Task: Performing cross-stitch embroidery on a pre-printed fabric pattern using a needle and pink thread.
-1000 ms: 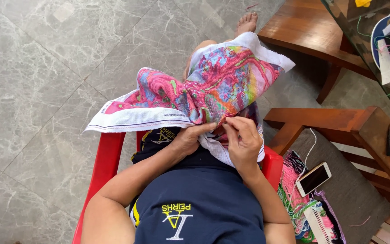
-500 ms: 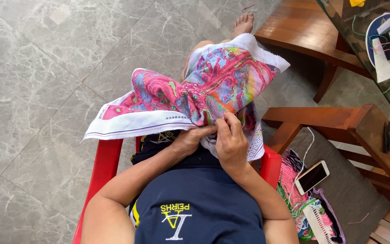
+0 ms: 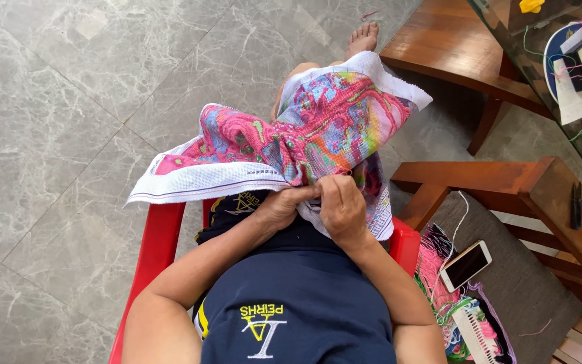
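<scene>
A large cross-stitch cloth [image 3: 291, 145] with a bright pink, blue and green pattern and a white border lies over my lap. My left hand [image 3: 281, 205] grips a bunched fold of the cloth from below. My right hand [image 3: 341, 209] rests on the cloth just beside it, fingers curled and pinching at the fabric. A needle or thread between the fingers is too small to tell. I sit on a red plastic chair [image 3: 159, 249].
A wooden seat with a grey cushion [image 3: 520, 283] stands at my right, holding a phone [image 3: 465, 265], tangled coloured threads [image 3: 439, 296] and a thread organiser [image 3: 473, 330]. A glass-topped wooden table [image 3: 540, 74] with papers is at the far right. Grey marble floor [image 3: 69, 101] spreads left.
My right hand has slid slightly down and left on the cloth, closer to my left hand. The cloth has shifted a little with the view.
</scene>
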